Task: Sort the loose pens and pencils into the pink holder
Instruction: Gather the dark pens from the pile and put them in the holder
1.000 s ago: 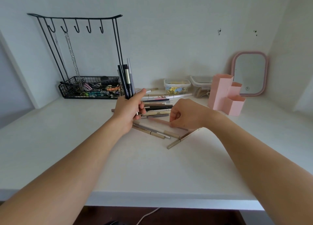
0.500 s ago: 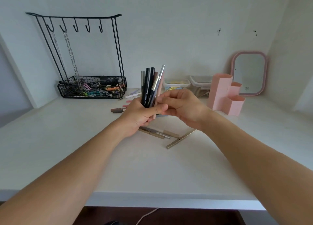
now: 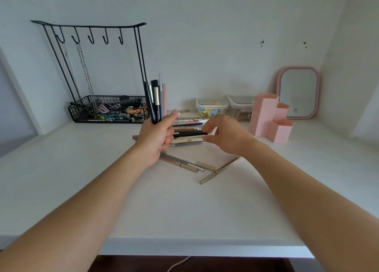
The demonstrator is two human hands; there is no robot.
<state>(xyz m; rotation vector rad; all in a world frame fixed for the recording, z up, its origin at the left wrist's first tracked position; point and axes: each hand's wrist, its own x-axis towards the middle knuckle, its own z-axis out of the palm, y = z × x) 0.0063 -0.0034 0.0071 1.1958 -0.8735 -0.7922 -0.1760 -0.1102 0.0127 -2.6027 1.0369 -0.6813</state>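
Where the left hand (image 3: 156, 137) closes round a bundle of pens (image 3: 156, 99), the sticks stand upright out of the fist — black, grey, silver-banded and one pink, tips level with the lower part of the wire rack. The right hand (image 3: 223, 135) hovers just beside it, fingers spread and slightly curled, thumb and forefinger at the end of a black pen in the loose pile (image 3: 187, 133); whether they pinch it or only touch cannot be told. That pile lies flat on the white desk (image 3: 102, 179), sticks running roughly side to side, between the two hands. Nearer the camera, a few beige and gold pencils (image 3: 205, 167) lie scattered, crossing each other. The pink holder (image 3: 270, 119) stands to the right of the right hand, well apart from the bundle — three open compartments of stepped height, nothing seen rising above their rims. Behind the pile, two clear lidded tubs: one (image 3: 212, 107) with yellow and blue small pieces, the other (image 3: 241, 106) with contents too dim to name. Far left, a black wire basket (image 3: 108, 109) under a hook rack (image 3: 90, 31) holds mixed clips and small items; chains hang from the hooks. A pink-framed mirror (image 3: 298, 92) leans at the back right.
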